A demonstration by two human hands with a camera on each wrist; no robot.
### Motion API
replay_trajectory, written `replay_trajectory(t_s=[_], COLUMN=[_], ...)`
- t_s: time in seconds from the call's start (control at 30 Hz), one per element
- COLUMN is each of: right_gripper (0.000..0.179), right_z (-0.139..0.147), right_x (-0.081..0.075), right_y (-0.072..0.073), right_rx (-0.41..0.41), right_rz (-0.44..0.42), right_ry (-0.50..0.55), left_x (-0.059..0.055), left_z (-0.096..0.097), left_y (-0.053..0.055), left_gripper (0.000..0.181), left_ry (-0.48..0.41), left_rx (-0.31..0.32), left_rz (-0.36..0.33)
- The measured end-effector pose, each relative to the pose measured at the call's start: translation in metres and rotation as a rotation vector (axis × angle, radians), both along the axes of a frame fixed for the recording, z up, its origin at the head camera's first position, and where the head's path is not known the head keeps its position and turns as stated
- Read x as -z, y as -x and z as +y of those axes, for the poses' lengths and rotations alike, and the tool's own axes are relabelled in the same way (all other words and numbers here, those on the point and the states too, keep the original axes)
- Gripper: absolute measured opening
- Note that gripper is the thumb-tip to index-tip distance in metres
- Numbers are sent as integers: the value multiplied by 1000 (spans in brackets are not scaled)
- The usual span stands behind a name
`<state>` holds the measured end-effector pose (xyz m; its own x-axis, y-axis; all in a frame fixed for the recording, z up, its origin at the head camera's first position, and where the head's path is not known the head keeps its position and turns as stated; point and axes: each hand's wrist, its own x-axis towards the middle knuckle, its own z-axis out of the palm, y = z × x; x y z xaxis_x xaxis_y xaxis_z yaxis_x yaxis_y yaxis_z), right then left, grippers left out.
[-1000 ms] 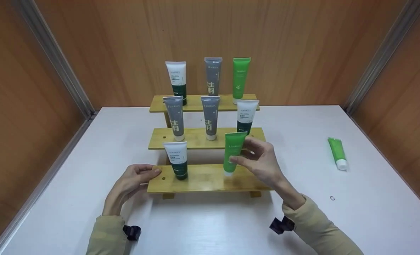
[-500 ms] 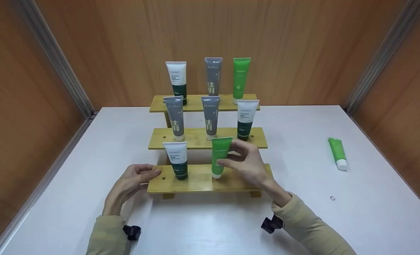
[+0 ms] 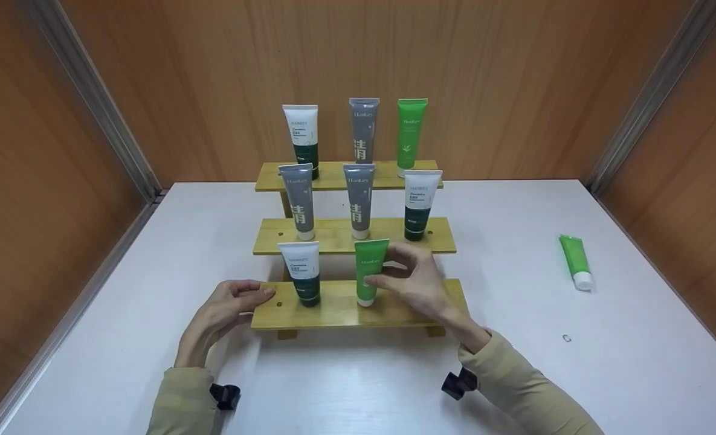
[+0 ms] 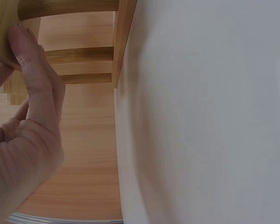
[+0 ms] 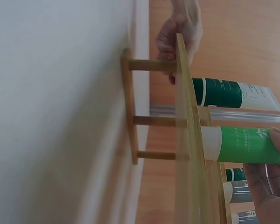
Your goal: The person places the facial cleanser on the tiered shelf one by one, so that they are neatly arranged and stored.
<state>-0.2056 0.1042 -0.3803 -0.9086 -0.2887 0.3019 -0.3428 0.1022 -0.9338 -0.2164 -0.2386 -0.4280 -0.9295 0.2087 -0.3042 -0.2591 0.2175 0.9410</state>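
Observation:
My right hand (image 3: 417, 283) pinches a green tube (image 3: 370, 266) with a white cap. The tube is upright, cap down, with its cap right at the middle of the lowest step of a wooden three-step rack (image 3: 333, 317). My left hand (image 3: 228, 308) grips the left end of that same step, thumb on top and fingers beneath; the left wrist view shows its fingers (image 4: 37, 88) against the board's underside. Left of the green tube, a white and dark green tube (image 3: 301, 272) stands on the lowest step.
Two grey tubes (image 3: 298, 202) and a white and dark green tube (image 3: 421, 202) stand on the middle step. The top step holds a white, a grey and a green tube (image 3: 411, 133). Another green tube (image 3: 576, 261) lies on the table at right, with a small ring (image 3: 567, 338) nearer.
My right hand has moved left and lower with the green tube, bringing it from above the right part of the lowest step to its middle. The left hand has stayed in place.

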Motion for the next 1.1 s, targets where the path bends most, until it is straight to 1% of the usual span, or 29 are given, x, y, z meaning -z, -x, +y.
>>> replay_trajectory(t_s=[0.2,0.43,0.57,0.77,0.83,0.9,0.97,1.03,1.1], right_gripper=[44,45,46,49,49,47,42,36,30], right_z=[0,-2,-3,-1,3,9,18,30,45], right_x=[1,3,3,4,5,5,5,6,7], right_y=[0,1,1,1,1,0,0,1,4], right_rx=[13,-14,-9,-46,-60,-46,-10,46,108], right_rz=[-1,7,0,-1,9,29,58,106,172], right_ry=[-21,6,-8,14,43,57,76,82,82], left_x=[0,1,0,0,0,0,0,0,0], left_z=[0,1,0,-1,-1,-1,-1,-1,-1], left_y=[0,0,0,-1,-1,-1,-1,-1,-1], left_gripper=[53,54,55,57,56,56,56,55,55], left_ry=[-17,-34,-39,-34,-35,-35,-31,-28,-26], left_rx=[10,14,27,44,40,37,38,40,40], left_rz=[-6,4,8,14,10,7,8,9,9])
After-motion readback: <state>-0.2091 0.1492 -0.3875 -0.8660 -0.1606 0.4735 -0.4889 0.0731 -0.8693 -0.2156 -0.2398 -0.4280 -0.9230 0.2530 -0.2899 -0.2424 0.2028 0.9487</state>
